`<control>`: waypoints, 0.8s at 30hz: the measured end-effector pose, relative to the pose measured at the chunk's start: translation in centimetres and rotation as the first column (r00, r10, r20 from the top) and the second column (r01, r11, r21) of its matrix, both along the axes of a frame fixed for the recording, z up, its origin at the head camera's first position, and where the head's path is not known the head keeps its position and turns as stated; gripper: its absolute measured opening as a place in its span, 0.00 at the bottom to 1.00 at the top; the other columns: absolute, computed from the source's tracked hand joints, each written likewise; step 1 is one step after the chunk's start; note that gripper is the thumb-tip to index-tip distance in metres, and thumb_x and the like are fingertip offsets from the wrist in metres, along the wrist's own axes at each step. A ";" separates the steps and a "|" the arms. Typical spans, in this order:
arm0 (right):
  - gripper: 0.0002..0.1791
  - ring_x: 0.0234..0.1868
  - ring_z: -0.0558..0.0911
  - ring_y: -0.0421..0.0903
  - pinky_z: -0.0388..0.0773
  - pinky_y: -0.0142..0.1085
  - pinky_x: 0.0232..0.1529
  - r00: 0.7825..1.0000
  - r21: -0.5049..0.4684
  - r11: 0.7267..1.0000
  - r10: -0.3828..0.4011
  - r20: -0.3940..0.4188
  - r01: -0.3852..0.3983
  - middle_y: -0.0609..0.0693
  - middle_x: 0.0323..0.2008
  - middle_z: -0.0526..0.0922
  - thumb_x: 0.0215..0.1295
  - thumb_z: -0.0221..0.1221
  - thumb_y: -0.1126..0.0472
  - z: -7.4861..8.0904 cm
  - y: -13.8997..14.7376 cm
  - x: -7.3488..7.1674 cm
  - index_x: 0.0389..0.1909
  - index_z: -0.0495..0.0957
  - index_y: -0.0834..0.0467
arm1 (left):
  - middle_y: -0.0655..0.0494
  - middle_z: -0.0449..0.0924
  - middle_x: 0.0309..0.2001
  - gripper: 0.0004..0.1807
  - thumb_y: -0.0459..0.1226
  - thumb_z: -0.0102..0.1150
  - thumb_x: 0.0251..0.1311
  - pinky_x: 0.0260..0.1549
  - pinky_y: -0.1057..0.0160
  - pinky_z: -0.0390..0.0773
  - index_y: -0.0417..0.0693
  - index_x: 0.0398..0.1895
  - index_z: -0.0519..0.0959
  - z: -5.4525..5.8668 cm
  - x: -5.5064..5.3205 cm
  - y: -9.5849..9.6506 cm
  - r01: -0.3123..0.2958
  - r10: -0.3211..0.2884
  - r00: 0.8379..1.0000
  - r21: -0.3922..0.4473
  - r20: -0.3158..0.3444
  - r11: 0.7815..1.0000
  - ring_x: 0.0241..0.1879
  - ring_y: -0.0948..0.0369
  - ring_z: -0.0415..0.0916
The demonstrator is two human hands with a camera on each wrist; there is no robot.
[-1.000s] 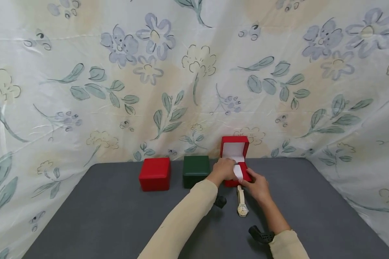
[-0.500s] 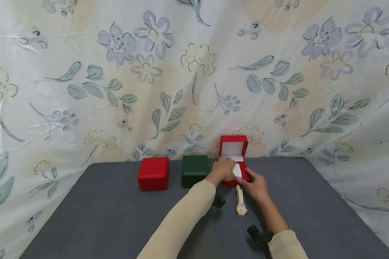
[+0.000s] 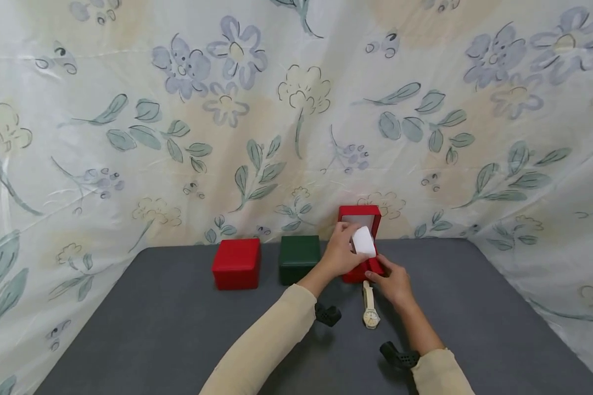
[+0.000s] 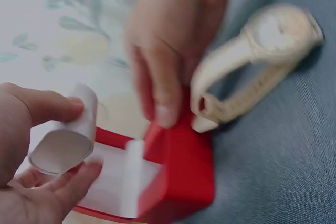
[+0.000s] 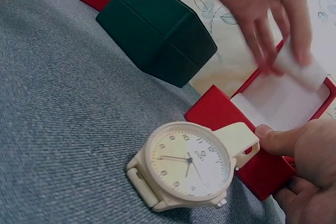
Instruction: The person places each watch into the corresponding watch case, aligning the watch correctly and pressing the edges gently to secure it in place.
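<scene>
My left hand [image 3: 340, 253] pinches a white watch cushion [image 3: 363, 242] between thumb and fingers, above an open red watch box [image 3: 354, 275]. In the left wrist view the cushion [image 4: 80, 121] looks like a short tube with an oval end. My right hand [image 3: 394, 284] grips the box's near right corner, its thumb on the outer wall in the right wrist view. A cream wristwatch [image 5: 190, 161] with its strap curved into a loop lies on the table just in front of the box. The box's raised lid [image 3: 375, 215] has a white lining, partly hidden by my left hand.
A closed green box [image 3: 299, 260] stands left of the open one, and a closed red box [image 3: 236, 264] stands farther left. The dark grey table [image 3: 188, 334] ends at a floral curtain [image 3: 257, 137] behind the boxes.
My left hand has lifted the white watch cushion up out of the red box. The right hand keeps its grip on the box, and the wristwatch has not moved.
</scene>
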State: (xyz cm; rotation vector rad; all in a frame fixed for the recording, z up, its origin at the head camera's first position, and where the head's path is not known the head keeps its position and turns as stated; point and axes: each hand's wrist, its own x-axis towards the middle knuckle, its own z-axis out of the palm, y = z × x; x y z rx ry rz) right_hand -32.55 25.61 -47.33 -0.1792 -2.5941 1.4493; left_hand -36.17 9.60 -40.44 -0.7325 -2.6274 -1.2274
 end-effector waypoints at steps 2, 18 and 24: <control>0.38 0.67 0.68 0.64 0.71 0.54 0.62 1.000 -0.001 1.000 0.002 0.009 -0.002 0.66 0.69 0.64 0.64 0.62 0.59 0.1 -0.1 0.1 0.73 0.58 0.59 | 0.52 0.64 0.63 0.37 0.39 0.71 0.51 0.48 0.61 0.81 0.54 0.66 0.67 0.5 0.6 -0.8 0.028 -0.029 0.999 0.050 0.018 0.998 0.57 0.56 0.68; 0.41 0.69 0.61 0.67 0.73 0.56 0.60 0.997 0.002 1.000 -0.017 0.079 0.017 0.67 0.72 0.58 0.64 0.62 0.56 -0.1 0.2 0.5 0.74 0.54 0.58 | 0.51 0.65 0.64 0.38 0.36 0.71 0.52 0.44 0.58 0.84 0.57 0.66 0.65 -1.3 5.3 -8.2 0.050 -0.128 0.955 0.280 0.266 0.959 0.57 0.51 0.72; 0.41 0.70 0.61 0.67 0.70 0.57 0.62 0.997 0.017 1.000 0.002 0.075 -0.003 0.68 0.72 0.57 0.65 0.61 0.55 0.3 -0.3 0.4 0.74 0.53 0.59 | 0.53 0.63 0.65 0.40 0.33 0.71 0.51 0.46 0.55 0.83 0.59 0.67 0.64 -1.4 6.7 -11.0 0.058 -0.144 0.942 0.274 0.304 0.960 0.59 0.51 0.70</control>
